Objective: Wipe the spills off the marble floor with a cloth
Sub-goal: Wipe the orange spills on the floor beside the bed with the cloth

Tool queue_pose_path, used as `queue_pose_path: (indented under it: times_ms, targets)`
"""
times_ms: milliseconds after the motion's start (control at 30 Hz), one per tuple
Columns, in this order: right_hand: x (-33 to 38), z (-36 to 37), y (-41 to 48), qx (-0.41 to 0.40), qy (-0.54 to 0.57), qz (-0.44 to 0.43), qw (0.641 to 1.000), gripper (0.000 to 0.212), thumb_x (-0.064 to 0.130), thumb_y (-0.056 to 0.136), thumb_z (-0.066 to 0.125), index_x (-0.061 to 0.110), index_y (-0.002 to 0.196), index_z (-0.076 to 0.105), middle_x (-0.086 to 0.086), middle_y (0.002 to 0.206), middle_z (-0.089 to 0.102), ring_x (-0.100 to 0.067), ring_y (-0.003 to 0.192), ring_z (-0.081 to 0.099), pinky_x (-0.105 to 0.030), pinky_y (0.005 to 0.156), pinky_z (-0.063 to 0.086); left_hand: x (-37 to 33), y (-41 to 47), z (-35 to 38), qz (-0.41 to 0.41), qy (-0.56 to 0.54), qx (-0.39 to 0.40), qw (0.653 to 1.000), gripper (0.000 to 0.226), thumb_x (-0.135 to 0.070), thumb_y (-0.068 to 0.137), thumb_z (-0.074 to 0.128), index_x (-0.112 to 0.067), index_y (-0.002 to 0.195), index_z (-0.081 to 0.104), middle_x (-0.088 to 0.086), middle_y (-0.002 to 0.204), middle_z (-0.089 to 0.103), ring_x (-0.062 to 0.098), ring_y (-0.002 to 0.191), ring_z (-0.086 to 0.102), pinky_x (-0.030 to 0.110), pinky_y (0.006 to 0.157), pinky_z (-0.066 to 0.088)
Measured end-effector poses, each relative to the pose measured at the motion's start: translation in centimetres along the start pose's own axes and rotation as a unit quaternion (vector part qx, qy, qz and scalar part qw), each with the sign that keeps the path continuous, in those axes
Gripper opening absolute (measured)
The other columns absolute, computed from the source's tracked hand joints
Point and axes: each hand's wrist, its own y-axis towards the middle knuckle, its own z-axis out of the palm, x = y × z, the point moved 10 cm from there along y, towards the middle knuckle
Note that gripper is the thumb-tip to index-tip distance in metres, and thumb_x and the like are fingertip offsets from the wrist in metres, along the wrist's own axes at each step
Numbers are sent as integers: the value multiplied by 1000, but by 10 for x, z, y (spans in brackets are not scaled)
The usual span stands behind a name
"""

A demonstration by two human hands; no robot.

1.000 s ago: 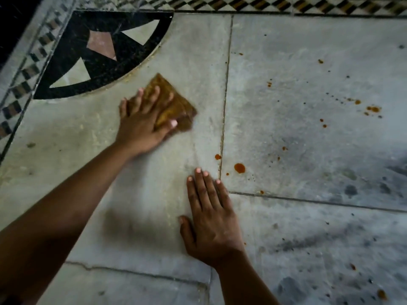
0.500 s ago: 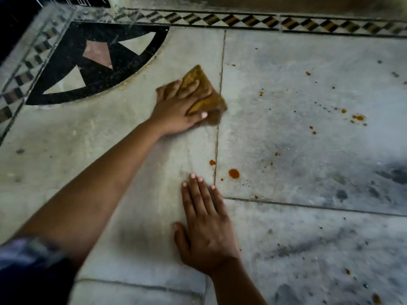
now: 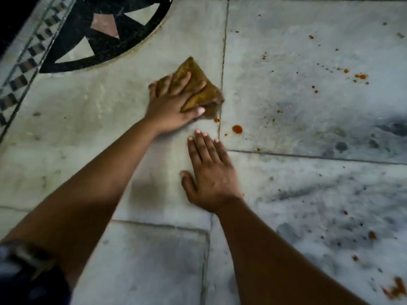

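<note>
1. Two hands, both down on the marble floor (image 3: 308, 183).
2. Left hand (image 3: 174, 106): fingers straight, slightly apart, pressing flat on the cloth (image 3: 198, 89).
3. Cloth (mustard-brown, folded triangular): lies just left of a slab joint, below the black inlay (image 3: 72, 56).
4. Right hand (image 3: 211, 172): palm down, fingers together, holding nothing.
5. Spills (image 3: 237, 129): orange drops (largest beside the joint), scattered rightward.

The left hand (image 3: 169, 108) hid half the cloth (image 3: 191, 66); orange spills (image 3: 394, 289) at the floor's near right were blurred and cut off.
</note>
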Motion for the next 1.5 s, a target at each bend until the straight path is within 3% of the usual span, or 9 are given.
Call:
queue_pose_path:
  times_ms: [200,367,467,667,900,1100,1200,1367,1500]
  targets:
    - [-2,-6,-8,27,-3,-9,1000,70,44,95,30,6,149,7,-14,158,0,-23,145,-4,-33,116,-9,51,-38,-5,-211,-44,59,975,75,-68,88,33,-37,149,2,-3,159,-13,35,144,-9,55,115,-4]
    - [-11,-23,-26,42,-15,-20,999,70,46,96,30,4,149,8,-14,158,3,-22,145,-2,-30,113,-12,-16,-58,5,-192,-79,87,974,71,-61,92,34,-39,149,-1,-1,158,-16,38,142,-17,55,112,-6]
    - [-50,-43,-49,6,-29,51,998,76,52,95,28,4,149,2,-15,157,-3,-24,145,-6,-33,113,-13,-17,-88,18,-158,-33,82,983,68,-65,90,32,-47,146,-3,-8,157,-18,34,143,-17,57,112,-6]
    - [-103,-44,-69,67,-89,133,985,94,67,88,30,3,148,-3,-15,157,-5,-25,145,-4,-38,116,-6,12,-65,-2,-297,-114,56,946,82,-74,83,35,-39,149,0,3,158,-16,43,142,-11,64,110,-7]
    - [-108,-30,-73,78,-56,140,986,90,66,88,28,7,149,-2,-10,158,-5,-21,145,-5,-37,116,-5,-50,-74,19,-135,-15,17,991,66,-66,90,27,-45,147,2,-5,159,-11,41,142,-11,65,108,-7]
    - [-109,-29,-74,74,-37,139,987,90,67,87,30,10,149,-2,-7,158,-8,-19,145,-8,-35,117,-6,-2,-37,1,-272,-85,45,958,82,-74,83,31,-37,149,-1,5,159,-12,40,143,-4,63,111,-5]
    - [-111,-28,-72,90,-39,145,985,90,67,87,30,10,149,-2,-7,158,-9,-19,145,-9,-35,117,-6,-27,-29,10,-208,-97,60,971,75,-71,86,31,-41,148,3,3,159,-11,44,142,3,63,112,6]
    - [-112,-26,-72,80,-40,137,987,90,67,87,30,10,150,-1,-7,158,-8,-19,145,-7,-35,116,-5,-34,-102,20,-64,-19,35,997,70,-76,82,30,-54,143,5,-9,159,-6,37,144,-8,61,110,-3]
    - [-112,-27,-72,67,-41,136,988,90,68,87,29,11,150,-2,-6,158,-8,-19,145,-8,-34,117,-6,21,-100,12,-149,-11,44,988,78,-80,78,33,-52,144,3,-6,159,-7,37,144,-5,61,111,-2]
